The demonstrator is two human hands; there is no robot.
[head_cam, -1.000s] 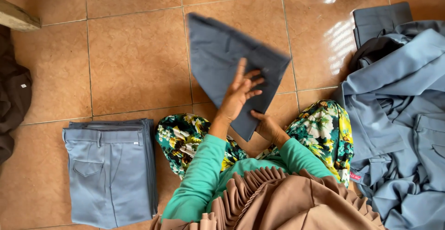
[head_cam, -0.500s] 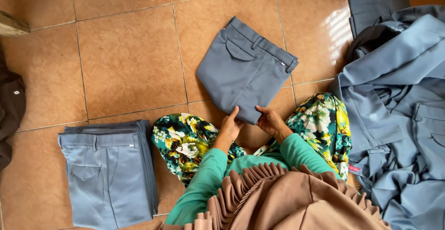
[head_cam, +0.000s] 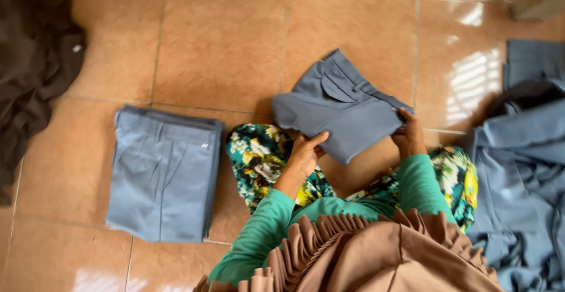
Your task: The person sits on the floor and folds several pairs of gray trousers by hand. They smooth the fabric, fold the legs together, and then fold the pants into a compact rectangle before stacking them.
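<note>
The tiled floor [head_cam: 212,45] is seen from above, with the person seated on it, knees in flowered cloth to either side. At the right a loose heap of grey-blue garments [head_cam: 518,174] is spread, well apart from a neat stack of folded grey-blue trousers [head_cam: 162,171] at the left; a dark brown cloth [head_cam: 35,68] is bunched at the far left edge.

Between the knees, a folded pair of grey-blue trousers [head_cam: 338,109] is held lifted off the tiles and tilted, its waistband turned away from the person. Its near left edge is pinched by the left hand [head_cam: 305,155], thumb on top and fingers underneath, and its right corner is gripped by the right hand [head_cam: 409,136], the fingers closed over the cloth.

Since the bundle is gripped only along its near edge and one corner, the far layers are left unsupported, and it is judged that they could slide or drop open if the bundle is tipped further or swung sideways. Should the fold be slackened, the layers would likely be skewed and the creases lost. If it were laid on the stack off-centre, the pile could be left uneven or pushed askew. The loose heap lies near the right elbow and could be caught and dragged.
</note>
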